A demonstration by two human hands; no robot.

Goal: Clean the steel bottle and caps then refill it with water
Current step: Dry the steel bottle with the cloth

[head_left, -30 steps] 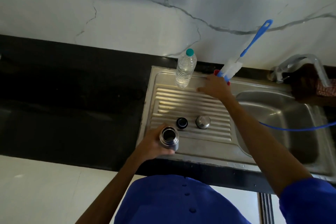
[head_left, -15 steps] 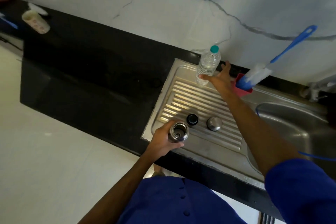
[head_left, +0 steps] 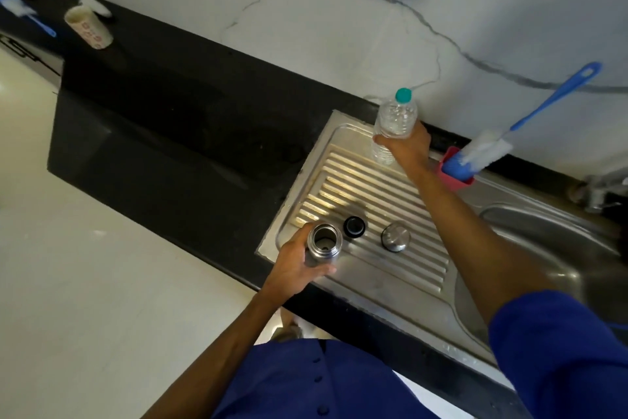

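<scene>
While the fingers [head_left: 382, 139] of the right hand [head_left: 409, 146] are wrapped around the lower body of the plastic water bottle [head_left: 394, 123] at the far edge of the draining board [head_left: 380, 286], the left hand [head_left: 295, 269] is clenched around the steel bottle [head_left: 323, 243] at the near corner, so the two vessels stand well apart along a line running from the person outward. Both are upright, long axes vertical; the steel bottle's mouth is open and faces up, while the plastic one is still capped in teal. The refill, I judge, turns on bringing the far bottle back toward the near one, uncapping it and tipping its neck over that open mouth, with the right hand doing the carrying. Just beside the steel bottle lie two caps: a black inner cap [head_left: 354, 226] and a steel outer cap [head_left: 395, 236], apart from each other. I count one steel bottle, one plastic bottle, two caps, and one bottle brush [head_left: 489, 150] leaning in a pink holder [head_left: 455, 177] near the sink basin [head_left: 557, 248]. A second brush [head_left: 23, 10] and a cup [head_left: 89, 27] sit far off along the dark table [head_left: 170, 119].
</scene>
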